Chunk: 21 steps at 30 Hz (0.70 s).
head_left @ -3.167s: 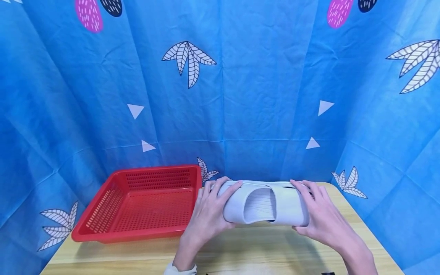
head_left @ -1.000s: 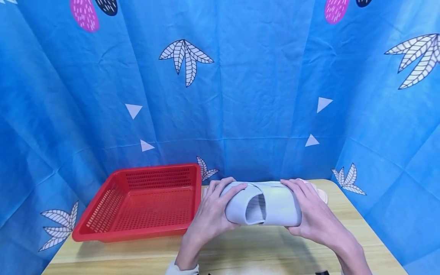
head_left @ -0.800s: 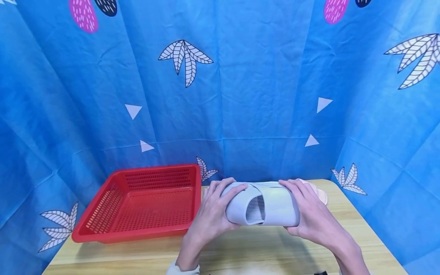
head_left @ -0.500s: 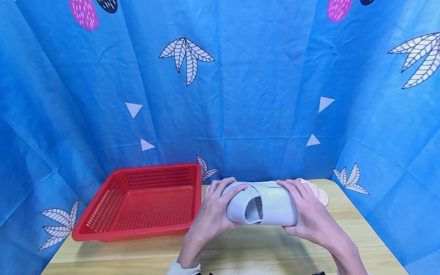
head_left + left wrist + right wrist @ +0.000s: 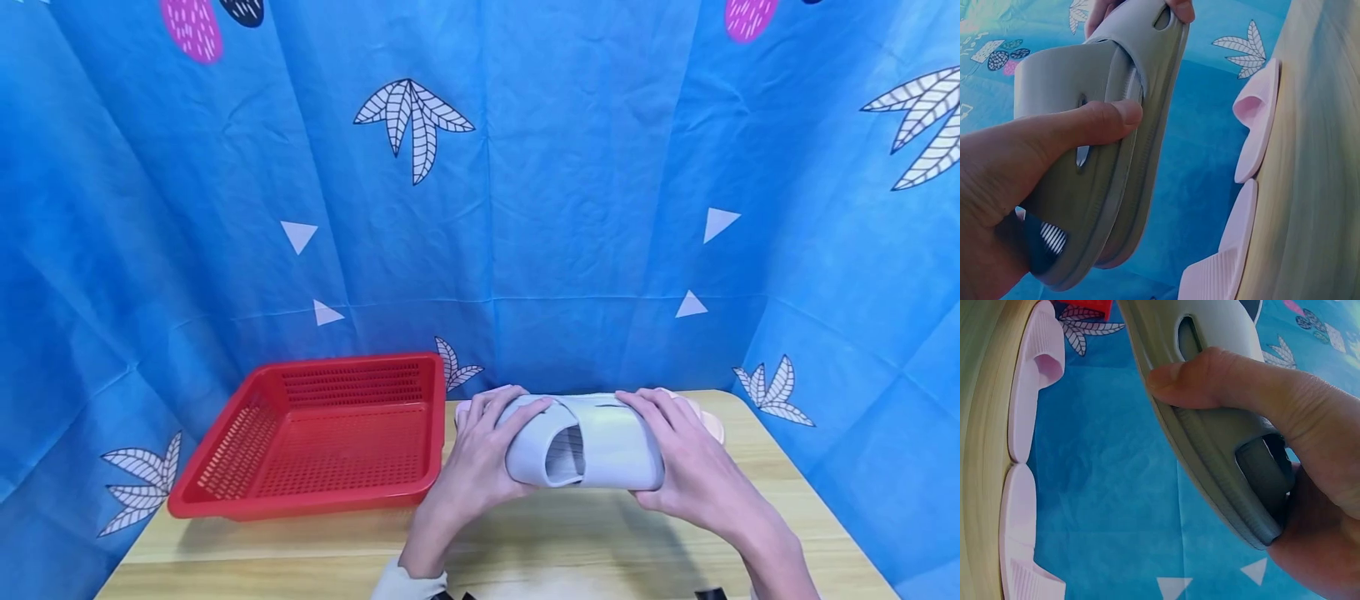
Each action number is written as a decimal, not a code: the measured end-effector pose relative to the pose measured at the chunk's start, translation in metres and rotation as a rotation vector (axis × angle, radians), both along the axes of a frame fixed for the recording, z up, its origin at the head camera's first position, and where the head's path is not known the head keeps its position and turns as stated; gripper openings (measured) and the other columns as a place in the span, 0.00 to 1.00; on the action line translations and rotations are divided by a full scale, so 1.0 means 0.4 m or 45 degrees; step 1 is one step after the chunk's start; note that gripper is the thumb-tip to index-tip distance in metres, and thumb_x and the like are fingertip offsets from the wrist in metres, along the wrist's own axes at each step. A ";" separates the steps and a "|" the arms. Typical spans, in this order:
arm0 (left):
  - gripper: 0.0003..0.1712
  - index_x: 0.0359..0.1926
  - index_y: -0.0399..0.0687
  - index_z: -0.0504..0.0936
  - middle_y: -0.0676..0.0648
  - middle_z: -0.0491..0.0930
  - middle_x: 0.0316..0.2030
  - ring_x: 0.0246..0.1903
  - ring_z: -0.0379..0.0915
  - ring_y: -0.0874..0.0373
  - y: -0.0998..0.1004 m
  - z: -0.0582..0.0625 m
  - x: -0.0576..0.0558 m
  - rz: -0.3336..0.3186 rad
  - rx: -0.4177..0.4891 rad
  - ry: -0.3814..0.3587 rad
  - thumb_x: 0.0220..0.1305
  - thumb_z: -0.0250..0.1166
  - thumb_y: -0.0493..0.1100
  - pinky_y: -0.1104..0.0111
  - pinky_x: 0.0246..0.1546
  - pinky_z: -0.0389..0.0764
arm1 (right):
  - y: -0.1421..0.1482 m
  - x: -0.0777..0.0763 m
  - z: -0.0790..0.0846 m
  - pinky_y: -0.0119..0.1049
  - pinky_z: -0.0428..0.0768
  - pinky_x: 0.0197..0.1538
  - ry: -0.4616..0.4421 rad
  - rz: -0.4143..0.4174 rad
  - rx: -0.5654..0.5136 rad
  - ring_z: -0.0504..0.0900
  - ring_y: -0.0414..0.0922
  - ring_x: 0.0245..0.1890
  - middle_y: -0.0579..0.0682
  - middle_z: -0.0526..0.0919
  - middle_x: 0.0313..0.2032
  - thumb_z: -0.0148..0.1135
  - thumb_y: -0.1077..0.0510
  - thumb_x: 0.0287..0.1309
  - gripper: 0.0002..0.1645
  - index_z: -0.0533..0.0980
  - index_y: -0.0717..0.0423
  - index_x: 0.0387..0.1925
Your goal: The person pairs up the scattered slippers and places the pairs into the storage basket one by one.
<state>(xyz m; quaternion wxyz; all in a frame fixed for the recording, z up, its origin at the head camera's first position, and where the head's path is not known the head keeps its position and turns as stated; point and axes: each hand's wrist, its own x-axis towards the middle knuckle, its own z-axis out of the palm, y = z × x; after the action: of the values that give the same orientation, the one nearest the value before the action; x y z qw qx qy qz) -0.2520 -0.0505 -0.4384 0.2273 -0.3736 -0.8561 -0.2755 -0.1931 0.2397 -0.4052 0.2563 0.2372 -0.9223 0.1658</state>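
A pair of light grey slippers is held above the table, overlapped so that their wide straps lie side by side with a dark opening between them. My left hand grips the left slipper, thumb along its sole edge in the left wrist view. The right slipper is gripped at its other end by my right hand, whose thumb presses on the sole edge in the right wrist view. Behind the grey pair, two pink slippers lie end to end on the table, mostly hidden by my hands in the head view.
A red perforated plastic basket stands on the table to the left, nothing seen inside it. The light wooden table reaches back to a blue patterned curtain, which also hangs on both sides.
Since about three seconds ago my right hand has moved left, and the grey slippers overlap more, narrowing the opening. A pink slipper now shows behind my right hand. Lately the view shifts slightly.
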 end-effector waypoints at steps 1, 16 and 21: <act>0.60 0.74 0.74 0.66 0.50 0.67 0.69 0.69 0.57 0.53 0.002 -0.001 0.000 -0.001 -0.002 0.003 0.38 0.86 0.58 0.44 0.59 0.69 | 0.002 0.000 -0.001 0.56 0.77 0.48 -0.005 -0.002 0.001 0.70 0.53 0.57 0.51 0.73 0.60 0.91 0.55 0.12 0.72 0.68 0.51 0.71; 0.62 0.75 0.74 0.64 0.49 0.66 0.70 0.69 0.58 0.52 0.006 0.006 0.013 0.055 -0.055 0.091 0.38 0.86 0.60 0.48 0.58 0.71 | 0.018 0.006 -0.009 0.54 0.78 0.45 0.007 -0.011 -0.022 0.70 0.51 0.56 0.51 0.73 0.60 0.91 0.54 0.14 0.72 0.68 0.51 0.71; 0.61 0.75 0.72 0.65 0.50 0.65 0.72 0.70 0.58 0.53 0.008 0.015 0.022 0.056 -0.048 0.117 0.38 0.87 0.60 0.49 0.58 0.71 | 0.024 0.013 -0.004 0.52 0.78 0.44 0.012 -0.001 -0.035 0.70 0.50 0.56 0.50 0.72 0.60 0.90 0.54 0.15 0.71 0.68 0.51 0.71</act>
<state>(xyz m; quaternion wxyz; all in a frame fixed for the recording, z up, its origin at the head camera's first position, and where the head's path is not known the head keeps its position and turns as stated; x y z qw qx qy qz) -0.2432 -0.0473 -0.4325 0.2653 -0.3711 -0.8578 -0.2367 -0.1878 0.2494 -0.4068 0.2639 0.2341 -0.9188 0.1770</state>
